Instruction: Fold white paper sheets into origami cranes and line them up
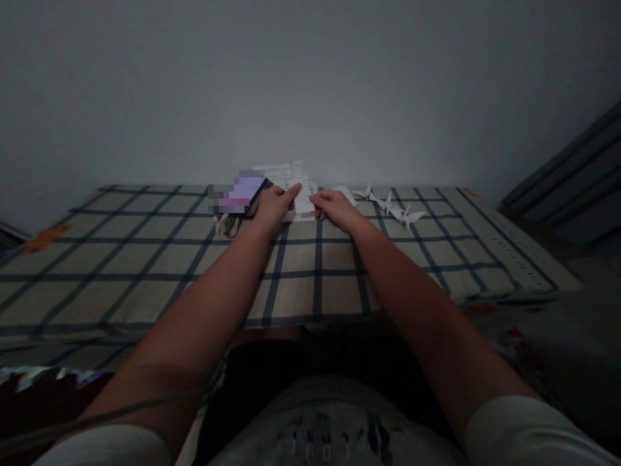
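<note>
Both my arms reach forward over a checked cloth. My left hand pinches a folded white paper with thumb and forefinger. My right hand is closed on the same paper's lower right edge. The paper stands tilted up between the two hands, near the wall.
A phone with a lit screen lies just left of my left hand, a cord trailing from it. More white sheets lie behind. Several folded paper cranes sit to the right. A grey wall rises behind.
</note>
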{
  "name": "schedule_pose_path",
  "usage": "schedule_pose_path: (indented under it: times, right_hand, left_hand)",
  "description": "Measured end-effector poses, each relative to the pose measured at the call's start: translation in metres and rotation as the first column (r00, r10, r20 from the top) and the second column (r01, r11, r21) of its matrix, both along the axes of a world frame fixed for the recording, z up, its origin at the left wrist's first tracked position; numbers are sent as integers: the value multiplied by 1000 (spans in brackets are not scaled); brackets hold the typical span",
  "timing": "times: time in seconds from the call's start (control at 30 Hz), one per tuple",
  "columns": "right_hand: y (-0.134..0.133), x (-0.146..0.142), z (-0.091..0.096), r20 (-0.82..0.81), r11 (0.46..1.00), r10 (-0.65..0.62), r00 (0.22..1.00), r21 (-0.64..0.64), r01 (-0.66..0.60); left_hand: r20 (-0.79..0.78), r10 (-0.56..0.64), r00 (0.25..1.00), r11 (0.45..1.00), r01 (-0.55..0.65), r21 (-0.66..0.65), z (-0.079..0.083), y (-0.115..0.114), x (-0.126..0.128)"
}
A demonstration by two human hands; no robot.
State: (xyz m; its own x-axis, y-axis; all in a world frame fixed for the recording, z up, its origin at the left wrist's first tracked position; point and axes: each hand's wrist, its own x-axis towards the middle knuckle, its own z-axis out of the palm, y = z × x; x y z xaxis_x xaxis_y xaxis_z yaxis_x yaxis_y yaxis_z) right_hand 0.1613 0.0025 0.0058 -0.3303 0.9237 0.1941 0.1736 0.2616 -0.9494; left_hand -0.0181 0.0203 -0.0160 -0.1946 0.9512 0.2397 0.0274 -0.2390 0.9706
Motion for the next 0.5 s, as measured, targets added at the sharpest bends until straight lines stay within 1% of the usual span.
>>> schedule_pose_path:
  times: [0.1, 0.3, 0.4, 0.5]
  right_hand:
    - [1, 0, 0, 10, 1000, -10, 1000, 4, 10]
    - [4, -1, -2, -17, 999, -23, 1000, 23, 23]
    - [5, 0, -2, -2, 998, -45, 999, 43, 45]
    - [6, 0, -3, 1, 997, -57, 998, 61, 57]
  left_hand:
    - [-49, 54, 997, 998, -52, 36, -2, 1, 1]
    - [-71, -40, 997, 999, 42, 25, 0, -3, 2]
    - [-93, -55, 994, 998, 56, 11, 0, -4, 3]
    - [-77, -65, 995, 998, 66, 14, -3, -2, 3]
